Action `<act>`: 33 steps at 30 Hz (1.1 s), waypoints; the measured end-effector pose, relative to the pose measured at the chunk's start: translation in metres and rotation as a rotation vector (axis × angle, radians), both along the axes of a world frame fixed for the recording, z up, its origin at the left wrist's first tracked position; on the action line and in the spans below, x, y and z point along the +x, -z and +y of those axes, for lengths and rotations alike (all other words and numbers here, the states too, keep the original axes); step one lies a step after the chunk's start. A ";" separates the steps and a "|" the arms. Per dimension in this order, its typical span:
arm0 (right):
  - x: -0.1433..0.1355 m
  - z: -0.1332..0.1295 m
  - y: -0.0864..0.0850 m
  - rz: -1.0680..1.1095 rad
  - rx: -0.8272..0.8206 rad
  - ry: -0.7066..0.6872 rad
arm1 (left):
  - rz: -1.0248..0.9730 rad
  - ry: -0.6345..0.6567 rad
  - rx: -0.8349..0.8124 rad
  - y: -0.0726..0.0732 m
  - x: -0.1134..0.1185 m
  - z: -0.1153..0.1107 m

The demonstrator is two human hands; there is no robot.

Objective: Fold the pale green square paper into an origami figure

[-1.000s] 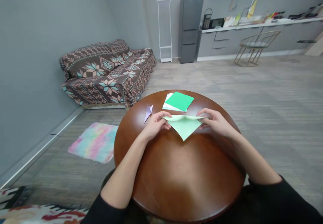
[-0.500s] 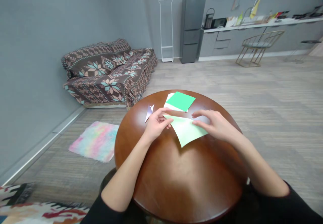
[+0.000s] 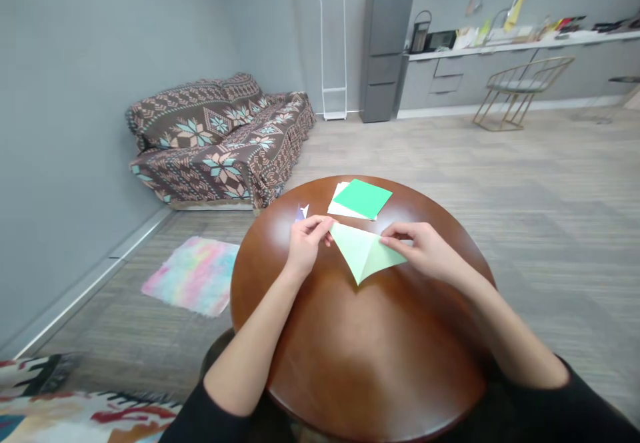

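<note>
Paper (image 3: 354,246), pale-green, triangular, shows me a new crease (image 3: 367,256) toward six o'clock; my left hand (image 3: 304,243) pinches its ten-o'clock corner, my right hand (image 3: 421,248) its two-o'clock edge.

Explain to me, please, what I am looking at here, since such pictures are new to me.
There is no machine here: these are a person's own bare hands, seen by one camera worn on the head, looking forward and down. The left hand pinches the left corner of a pale green paper, creased, with one point toward the person; the right hand grips it farther right. On the round brown table lie a bright green sheet atop paler sheets, and a small purple paper piece partly hidden by the left hand. Beyond stands a sofa under a patterned cover.
</note>
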State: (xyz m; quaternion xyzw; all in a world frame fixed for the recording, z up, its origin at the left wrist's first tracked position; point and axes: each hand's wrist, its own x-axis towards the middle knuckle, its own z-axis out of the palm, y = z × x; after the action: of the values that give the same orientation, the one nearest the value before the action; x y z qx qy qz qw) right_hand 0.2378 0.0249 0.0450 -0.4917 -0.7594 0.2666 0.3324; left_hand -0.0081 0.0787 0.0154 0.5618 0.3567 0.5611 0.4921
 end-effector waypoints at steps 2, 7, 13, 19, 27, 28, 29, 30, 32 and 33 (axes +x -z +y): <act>0.001 0.002 0.001 0.009 0.002 -0.004 | -0.012 -0.016 -0.023 0.001 -0.001 0.002; 0.009 0.007 0.008 0.032 -0.034 0.031 | -0.063 -0.105 -0.057 0.005 -0.004 0.010; 0.009 0.011 0.015 0.165 0.008 0.176 | -0.095 -0.076 -0.133 0.010 -0.003 0.013; 0.000 0.010 0.019 0.130 0.236 0.237 | -0.107 0.133 -0.233 0.008 0.005 0.003; -0.007 0.005 0.015 -0.020 0.301 0.143 | -0.130 0.162 -0.224 0.007 0.009 0.000; -0.008 0.004 0.014 -0.020 0.305 0.135 | -0.124 0.171 -0.214 0.008 0.010 0.000; -0.009 0.003 0.013 -0.019 0.310 0.129 | -0.115 0.178 -0.202 0.008 0.010 0.000; -0.010 0.003 0.013 -0.020 0.313 0.121 | -0.103 0.183 -0.189 0.009 0.010 0.000; -0.014 0.001 0.012 -0.027 0.318 0.104 | -0.079 0.190 -0.169 0.010 0.010 -0.001; -0.017 0.001 0.011 -0.031 0.322 0.096 | -0.069 0.197 -0.162 0.011 0.010 -0.001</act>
State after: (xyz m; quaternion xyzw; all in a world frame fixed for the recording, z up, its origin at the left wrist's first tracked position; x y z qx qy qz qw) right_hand 0.2209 0.0256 0.0338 -0.4716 -0.7730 0.1177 0.4076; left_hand 0.0024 0.0774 0.0046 0.5330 0.3267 0.4985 0.6005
